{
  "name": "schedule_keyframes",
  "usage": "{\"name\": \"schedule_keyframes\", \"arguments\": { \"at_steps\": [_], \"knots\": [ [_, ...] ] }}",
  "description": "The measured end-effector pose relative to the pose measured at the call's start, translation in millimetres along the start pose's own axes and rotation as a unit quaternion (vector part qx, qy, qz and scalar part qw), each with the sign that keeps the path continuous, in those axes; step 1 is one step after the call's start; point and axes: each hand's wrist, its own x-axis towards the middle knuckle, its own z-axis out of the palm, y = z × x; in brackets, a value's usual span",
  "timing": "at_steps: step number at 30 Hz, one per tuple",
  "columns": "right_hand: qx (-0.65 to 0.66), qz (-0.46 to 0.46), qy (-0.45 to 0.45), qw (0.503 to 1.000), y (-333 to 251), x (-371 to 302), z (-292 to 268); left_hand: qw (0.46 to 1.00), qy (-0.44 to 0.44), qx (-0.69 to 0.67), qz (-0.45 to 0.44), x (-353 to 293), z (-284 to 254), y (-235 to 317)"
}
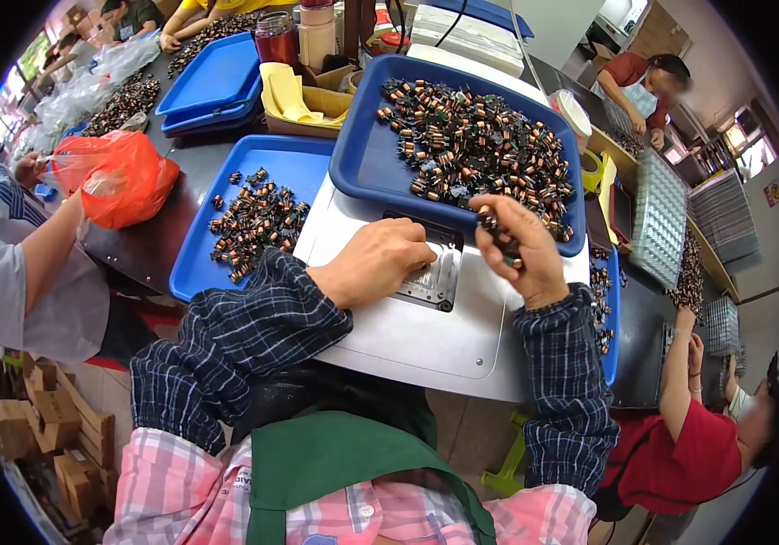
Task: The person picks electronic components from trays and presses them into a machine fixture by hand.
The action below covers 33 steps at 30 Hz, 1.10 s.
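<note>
My left hand (pixel 376 263) is closed, its fingertips pressed together over a metal fixture plate (pixel 442 277) set into a white machine top (pixel 389 341). What those fingers pinch, if anything, is hidden. To the right, my right hand (pixel 530 250) is closed around several small copper coils (pixel 498 238) with black ends. It is raised beside the near edge of a dark blue tray (pixel 353 145), which holds a heap of the same kind of coils (pixel 471 150). A lighter blue tray (pixel 191 263) with a smaller pile of coils (pixel 258 227) lies to the left.
Another blue tray (pixel 609 350) with coils is to the right. Beyond are stacked blue trays (pixel 212 82), a cardboard box (pixel 317 100) with yellow cloth and a jar (pixel 276 38). A person at the left holds a red plastic bag (pixel 130 182). People work along the right bench.
</note>
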Motion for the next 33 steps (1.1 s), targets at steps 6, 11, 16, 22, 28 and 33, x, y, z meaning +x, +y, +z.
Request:
{"name": "schedule_keyframes", "arguments": {
  "at_steps": [6,11,16,22,28,33],
  "knots": [
    [-0.193,-0.024,-0.049,0.98,17,-2,14,0.997,0.064,-0.042,-0.009,-9,-2,-2],
    [-0.409,-0.174,0.008,0.896,37,-3,15,0.962,0.225,-0.084,-0.133,-26,-32,-6],
    [-0.517,-0.266,0.002,0.814,42,5,19,0.912,0.312,-0.022,-0.268,-67,-43,-44],
    [-0.574,-0.318,-0.034,0.753,42,8,36,0.914,0.304,0.107,-0.245,-72,-47,-61],
    [-0.626,-0.34,-0.029,0.701,45,-1,31,0.943,0.317,0.046,-0.089,5,-27,-52],
    [-0.648,-0.323,-0.032,0.689,46,-1,44,0.963,0.235,0.078,-0.104,42,-15,-53]
  ]
}}
